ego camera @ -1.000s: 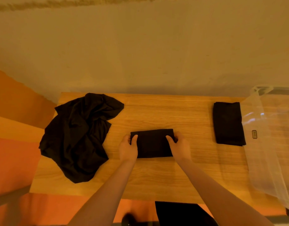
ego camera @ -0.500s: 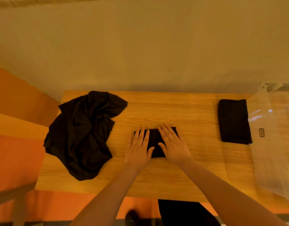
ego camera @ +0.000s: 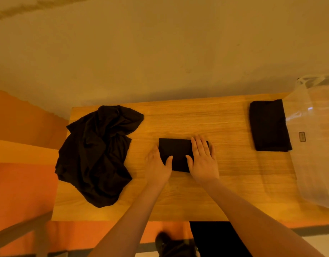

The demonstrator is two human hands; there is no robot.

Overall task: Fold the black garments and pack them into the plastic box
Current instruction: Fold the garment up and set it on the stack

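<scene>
Both hands (ego camera: 180,164) flat, pressing folded garment (ego camera: 175,154); bare table (ego camera: 230,164) rightward.

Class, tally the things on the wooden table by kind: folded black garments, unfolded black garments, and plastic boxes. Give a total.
Folded black garments: 2, one under the hands, one beside the box
Unfolded black garments: 1, the crumpled heap
Plastic boxes: 1, the clear plastic box
Total: 4

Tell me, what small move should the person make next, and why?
Probably lift the small folded black garment and carry it right, toward the clear plastic box. It looks fully folded, both hands, left and right, already rest flat on it, and another folded black garment waits there.
</scene>
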